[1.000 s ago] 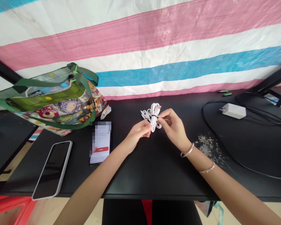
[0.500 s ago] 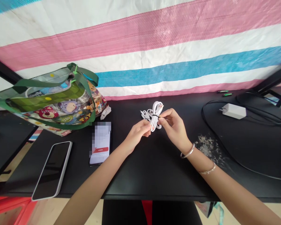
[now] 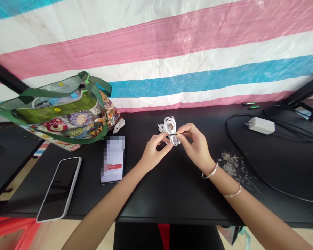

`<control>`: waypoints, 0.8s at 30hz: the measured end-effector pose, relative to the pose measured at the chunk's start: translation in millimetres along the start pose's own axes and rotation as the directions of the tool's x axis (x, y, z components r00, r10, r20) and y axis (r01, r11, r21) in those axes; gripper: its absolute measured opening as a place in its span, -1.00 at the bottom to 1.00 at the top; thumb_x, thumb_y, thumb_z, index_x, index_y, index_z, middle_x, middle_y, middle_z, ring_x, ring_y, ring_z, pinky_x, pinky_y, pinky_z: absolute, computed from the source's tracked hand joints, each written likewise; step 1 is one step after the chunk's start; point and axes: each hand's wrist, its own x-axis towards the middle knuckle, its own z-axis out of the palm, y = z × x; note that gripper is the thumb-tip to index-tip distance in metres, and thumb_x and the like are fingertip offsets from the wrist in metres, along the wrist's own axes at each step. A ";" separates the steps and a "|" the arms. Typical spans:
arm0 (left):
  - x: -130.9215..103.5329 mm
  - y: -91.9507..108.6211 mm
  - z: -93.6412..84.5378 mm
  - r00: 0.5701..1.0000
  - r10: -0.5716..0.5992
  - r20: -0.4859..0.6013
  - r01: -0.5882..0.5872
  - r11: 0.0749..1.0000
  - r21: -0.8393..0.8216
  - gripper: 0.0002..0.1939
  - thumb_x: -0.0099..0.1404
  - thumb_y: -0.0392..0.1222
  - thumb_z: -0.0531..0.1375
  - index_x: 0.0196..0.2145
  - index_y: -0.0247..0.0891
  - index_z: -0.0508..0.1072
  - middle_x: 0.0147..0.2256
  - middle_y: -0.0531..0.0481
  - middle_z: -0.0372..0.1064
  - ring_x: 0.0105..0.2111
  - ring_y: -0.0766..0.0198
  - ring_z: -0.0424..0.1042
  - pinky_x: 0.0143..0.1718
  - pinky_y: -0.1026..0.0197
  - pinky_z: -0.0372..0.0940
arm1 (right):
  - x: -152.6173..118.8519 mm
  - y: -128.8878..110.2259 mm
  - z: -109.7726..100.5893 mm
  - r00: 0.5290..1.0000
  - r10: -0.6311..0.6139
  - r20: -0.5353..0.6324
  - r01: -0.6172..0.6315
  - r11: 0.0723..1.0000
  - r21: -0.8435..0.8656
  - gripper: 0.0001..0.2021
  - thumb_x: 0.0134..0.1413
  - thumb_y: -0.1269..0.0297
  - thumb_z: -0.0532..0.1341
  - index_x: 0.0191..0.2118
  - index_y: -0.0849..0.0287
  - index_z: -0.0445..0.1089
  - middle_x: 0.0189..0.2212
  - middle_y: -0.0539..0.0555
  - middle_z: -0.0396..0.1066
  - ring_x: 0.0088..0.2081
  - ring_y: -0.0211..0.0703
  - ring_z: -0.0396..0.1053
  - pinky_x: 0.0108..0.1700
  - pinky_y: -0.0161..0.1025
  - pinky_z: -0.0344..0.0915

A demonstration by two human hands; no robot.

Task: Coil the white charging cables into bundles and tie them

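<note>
A coiled white charging cable (image 3: 169, 124) is bunched in front of me, with a thin black tie (image 3: 173, 134) across its middle. My left hand (image 3: 156, 147) grips the coil from the left, its index finger by the tie and its thumb at the lower loops. On the other side, my right hand (image 3: 193, 139) pinches the tie's end between thumb and forefinger. Part of the coil is hidden behind my fingers. More white cable loops spread at the coil's left.
To the left are a cartoon tote bag (image 3: 79, 118), a lit phone (image 3: 113, 159) and a dark-screened phone (image 3: 59, 187). A white charger (image 3: 261, 125), a black cable (image 3: 240, 149) and pale crumbs (image 3: 233, 165) lie to the right on the black table (image 3: 177, 194).
The coil has turned and its upper loops have swung left. My left fingers have shifted toward the tie, with the thumb lower. My right hand still pinches the tie.
</note>
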 end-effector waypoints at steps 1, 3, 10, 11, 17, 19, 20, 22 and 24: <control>-0.6 -0.1 -0.3 0.999 0.038 -0.007 -0.038 0.998 0.056 -0.82 0.15 -0.25 0.22 -0.24 -0.18 0.50 -0.33 -0.02 0.49 -0.20 0.14 0.36 -0.13 0.15 0.22 | -0.3 -0.3 0.4 1.000 -0.021 0.014 0.021 1.000 -0.022 -0.92 0.11 0.28 0.17 -0.40 0.09 0.31 -0.46 -0.01 0.37 -0.42 -0.22 0.38 -0.38 -0.25 0.36; -1.1 -0.9 -1.4 0.994 0.103 -0.022 -0.098 0.982 0.160 -0.85 0.15 -0.26 0.23 -0.28 -0.18 0.50 -0.28 -0.03 0.49 -0.17 0.12 0.34 -0.10 0.13 0.24 | -1.1 -0.7 1.0 0.997 -0.062 0.040 0.065 0.996 -0.058 -0.92 0.12 0.30 0.17 -0.40 0.09 0.31 -0.46 -0.01 0.37 -0.42 -0.21 0.38 -0.36 -0.24 0.37; 2.9 -9.5 -8.0 0.969 0.233 -0.085 -0.203 0.941 0.270 -0.78 0.25 -0.26 0.17 -0.14 -0.16 0.51 -0.15 -0.01 0.49 -0.11 0.17 0.37 -0.01 0.12 0.27 | -1.9 0.3 0.4 0.990 -0.108 0.091 0.117 0.988 -0.098 -0.91 0.11 0.32 0.19 -0.42 0.11 0.32 -0.49 -0.01 0.37 -0.44 -0.22 0.36 -0.35 -0.26 0.33; 3.4 -10.3 -8.6 0.965 0.247 -0.090 -0.213 0.937 0.278 -0.76 0.26 -0.27 0.16 -0.12 -0.14 0.51 -0.15 0.00 0.49 -0.11 0.18 0.37 -0.01 0.12 0.28 | -1.7 0.7 0.4 0.992 -0.082 0.098 0.091 0.991 -0.095 -0.90 0.10 0.30 0.20 -0.43 0.11 0.32 -0.50 -0.01 0.38 -0.45 -0.22 0.35 -0.36 -0.25 0.33; 4.1 -12.6 -11.1 0.935 0.333 -0.119 -0.276 0.897 0.345 -0.72 0.28 -0.29 0.17 -0.07 -0.09 0.51 -0.16 0.01 0.48 -0.14 0.23 0.39 -0.02 0.14 0.31 | 0.4 2.2 1.7 0.962 0.193 0.192 -0.208 0.976 0.063 -0.76 0.00 0.09 0.27 -0.48 0.14 0.33 -0.51 0.00 0.40 -0.45 -0.21 0.37 -0.36 -0.24 0.33; 4.4 -14.3 -12.2 0.911 0.388 -0.140 -0.314 0.873 0.372 -0.73 0.28 -0.28 0.17 -0.08 -0.09 0.52 -0.16 0.01 0.48 -0.13 0.24 0.39 -0.02 0.14 0.32 | 1.0 2.5 3.1 0.934 0.269 0.234 -0.307 0.941 0.144 -0.72 -0.08 0.04 0.31 -0.50 0.14 0.32 -0.56 -0.02 0.38 -0.48 -0.23 0.36 -0.38 -0.25 0.33; 4.6 -15.2 -12.8 0.898 0.415 -0.149 -0.333 0.860 0.386 -0.73 0.28 -0.28 0.17 -0.09 -0.09 0.52 -0.15 0.00 0.47 -0.12 0.24 0.39 -0.02 0.14 0.32 | 1.1 2.5 3.9 0.918 0.301 0.259 -0.353 0.917 0.185 -0.70 -0.12 0.03 0.33 -0.51 0.14 0.31 -0.58 -0.04 0.37 -0.51 -0.25 0.35 -0.40 -0.26 0.32; 5.0 -17.0 -13.9 0.872 0.464 -0.156 -0.369 0.832 0.415 -0.75 0.29 -0.27 0.16 -0.10 -0.08 0.53 -0.13 0.00 0.47 -0.11 0.24 0.38 -0.02 0.13 0.32 | 1.1 2.6 5.3 0.877 0.357 0.321 -0.444 0.856 0.263 -0.68 -0.19 0.02 0.36 -0.52 0.14 0.30 -0.62 -0.07 0.34 -0.55 -0.28 0.32 -0.44 -0.28 0.30; 5.4 -18.1 -14.7 0.851 0.503 -0.155 -0.395 0.805 0.443 -0.76 0.30 -0.27 0.15 -0.12 -0.07 0.54 -0.13 0.00 0.47 -0.11 0.24 0.38 -0.03 0.14 0.33 | 0.7 2.4 6.1 0.829 0.402 0.390 -0.532 0.783 0.323 -0.67 -0.25 0.05 0.38 -0.53 0.15 0.30 -0.64 -0.09 0.32 -0.58 -0.32 0.30 -0.47 -0.31 0.28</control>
